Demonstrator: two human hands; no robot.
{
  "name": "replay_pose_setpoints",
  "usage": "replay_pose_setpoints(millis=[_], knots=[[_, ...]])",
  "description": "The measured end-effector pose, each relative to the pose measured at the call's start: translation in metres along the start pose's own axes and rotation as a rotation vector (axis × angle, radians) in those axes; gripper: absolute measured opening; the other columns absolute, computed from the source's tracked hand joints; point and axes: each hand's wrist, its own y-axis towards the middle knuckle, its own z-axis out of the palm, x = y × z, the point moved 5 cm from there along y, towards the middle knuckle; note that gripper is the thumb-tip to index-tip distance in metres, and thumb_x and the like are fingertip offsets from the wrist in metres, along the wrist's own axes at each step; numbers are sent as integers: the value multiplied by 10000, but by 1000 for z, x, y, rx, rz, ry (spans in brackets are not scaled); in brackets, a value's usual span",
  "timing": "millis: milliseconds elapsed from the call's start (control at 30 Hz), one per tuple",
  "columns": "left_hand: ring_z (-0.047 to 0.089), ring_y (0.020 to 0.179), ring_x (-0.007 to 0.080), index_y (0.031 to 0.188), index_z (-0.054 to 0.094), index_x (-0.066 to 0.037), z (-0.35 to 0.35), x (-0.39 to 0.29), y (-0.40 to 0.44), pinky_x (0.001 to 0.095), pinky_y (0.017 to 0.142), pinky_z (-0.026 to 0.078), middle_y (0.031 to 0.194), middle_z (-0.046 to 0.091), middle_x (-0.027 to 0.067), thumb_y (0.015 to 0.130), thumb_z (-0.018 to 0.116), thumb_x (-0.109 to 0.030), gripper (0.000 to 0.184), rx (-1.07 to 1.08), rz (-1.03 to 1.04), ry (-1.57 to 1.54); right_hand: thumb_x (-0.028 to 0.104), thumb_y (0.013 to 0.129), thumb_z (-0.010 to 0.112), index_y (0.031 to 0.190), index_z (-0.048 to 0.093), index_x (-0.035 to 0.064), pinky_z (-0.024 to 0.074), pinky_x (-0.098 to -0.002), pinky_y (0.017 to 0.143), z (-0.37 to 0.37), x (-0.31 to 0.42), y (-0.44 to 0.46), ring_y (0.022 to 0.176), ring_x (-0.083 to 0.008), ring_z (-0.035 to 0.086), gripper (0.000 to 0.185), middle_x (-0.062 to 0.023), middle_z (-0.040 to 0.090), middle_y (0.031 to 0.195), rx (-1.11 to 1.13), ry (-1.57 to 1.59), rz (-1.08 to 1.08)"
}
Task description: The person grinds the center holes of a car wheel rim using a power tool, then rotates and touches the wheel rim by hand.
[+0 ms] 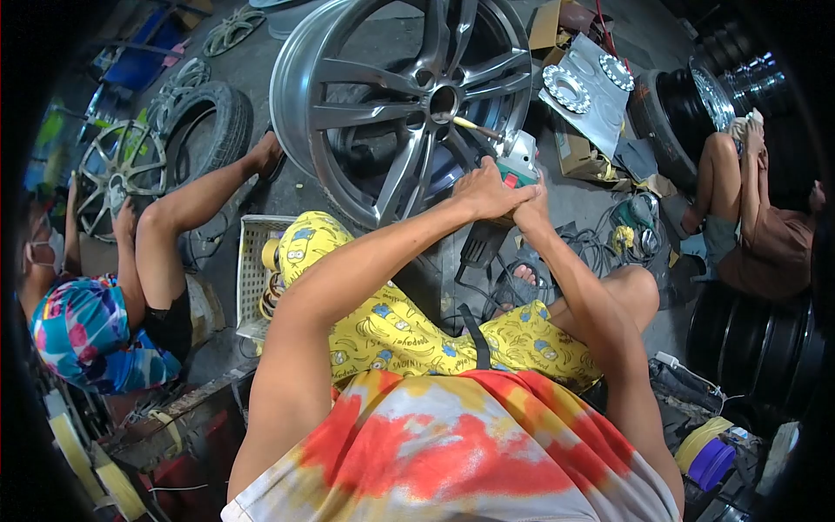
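Yellow cloth [409, 339]: printed with cartoon figures, over the wearer's lap, with a black strap [474, 335] across it.
White crate [247, 296]: open plastic, just beside the raised left knee.
Dark cables [590, 252]: looped on the ground to the right, near a sandalled foot [524, 273].
Cardboard box [581, 157]: partly covered by a metal sheet [600, 117] that carries two toothed rings [551, 84].
Other people: at far left, a person [83, 322] in a patterned shirt sits at a pale spoked rim [117, 181], a tyre [235, 122] near it; at far right, a person [770, 252] in brown sits near a dark rim [677, 104].
Floor [248, 70]: dull grey, cluttered close around the work.
Room: crowded, its edges lost in black.
Large wheel [424, 97]: directly ahead of the lap, grey metal, paired spokes glossy in places, a round hole at the hub.
Power tool [520, 155]: silver and green head, black rear body, pale-tipped shaft reaching the hub; contact is too fine to tell.
Left hand [487, 190]: wrapped over the tool.
Right hand [532, 211]: clasped on it too, touching the left.
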Motion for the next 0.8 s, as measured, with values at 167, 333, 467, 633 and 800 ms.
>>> replay_pose_setpoints(millis=[167,333,467,633,800], knots=[[657,1167,466,1312,410,252,-1,0,12,449,1021,511,1236,622,399,706,702,-772,1224,-15,65,-45,99,784,867,1289,461,23,516,-345,913,0,12,7,1015,-177,624,652,-99,639,1128,-26,-29,-42],[655,1173,464,1318,404,257,2,2,6,448,1016,516,1244,622,393,697,707,-776,1243,-37,55,-24,85,787,853,1275,464,23,515,-353,914,-3,3,5,1013,-178,623,627,-100,640,1129,-2,-80,-65],[649,1194,411,1351,445,182,0,7,17,427,1039,500,1268,628,332,725,758,-703,1128,-56,94,-153,95,773,842,1258,467,22,517,-359,912,-1,25,9,1026,-205,643,617,-131,660,1124,-40,-176,-183],[598,1184,167,1365,553,13,-7,-10,13,329,1043,467,1283,643,105,863,803,-412,704,-145,457,-798,79,756,777,1255,442,27,545,-468,848,7,98,9,1013,-469,706,603,-281,719,1010,-93,-472,-455],[613,1176,182,1368,557,2,-13,-17,1,333,1009,483,1287,651,103,869,796,-435,705,-127,357,-920,109,777,760,1255,438,6,538,-508,855,12,110,18,1045,-506,679,585,-313,706,1029,17,-551,-347]])
